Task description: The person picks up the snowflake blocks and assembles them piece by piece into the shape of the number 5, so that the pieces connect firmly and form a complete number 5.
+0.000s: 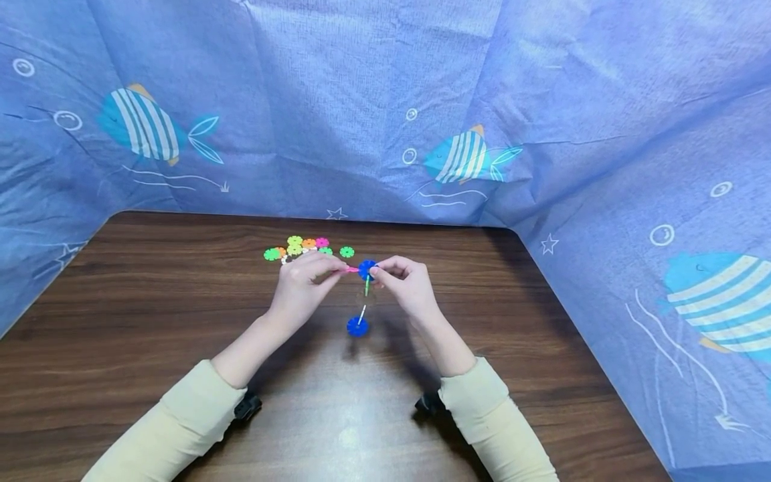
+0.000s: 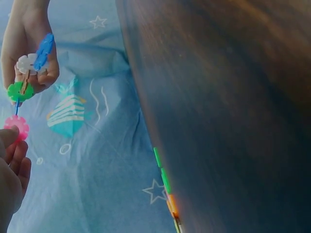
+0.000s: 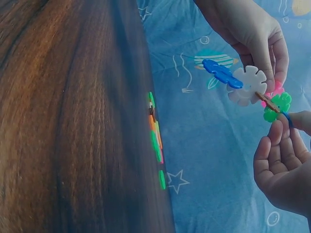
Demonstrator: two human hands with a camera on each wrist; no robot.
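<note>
Head view first: the left hand [image 1: 301,281] has its thumb and forefinger curled tight onto a pink disc [image 1: 351,269], and the right hand [image 1: 405,281] pinches the blue disc [image 1: 367,269] at the top of a small chain of interlocked snowflake discs. The two pinches sit almost fingertip to fingertip, with the pink piece pushed edge-on toward the blue one. Below the fingers the chain hangs down through a green piece [image 1: 367,286] and a white piece [image 1: 362,313] to a second blue disc [image 1: 357,326], which looks to be at or just above the wooden table [image 1: 181,321]; I cannot tell whether it touches.

The right wrist view shows the build closer: a blue disc [image 3: 222,73] slotted into a white disc [image 3: 248,85], then a green disc [image 3: 277,107], with pink peeking out behind the far fingers [image 3: 272,53].

Beyond the fingers, toward the far edge of the table, lies a loose cluster of spare discs [image 1: 301,248], green, yellow, orange and pink, just past the left knuckles. A blue cloth with striped fish [image 1: 144,124] hangs all round.

To seat the pink piece well, I judge the notches should be lined up at right angles and pushed straight, with the right pinch bracing close to the joint so the hanging chain does not twist apart.
</note>
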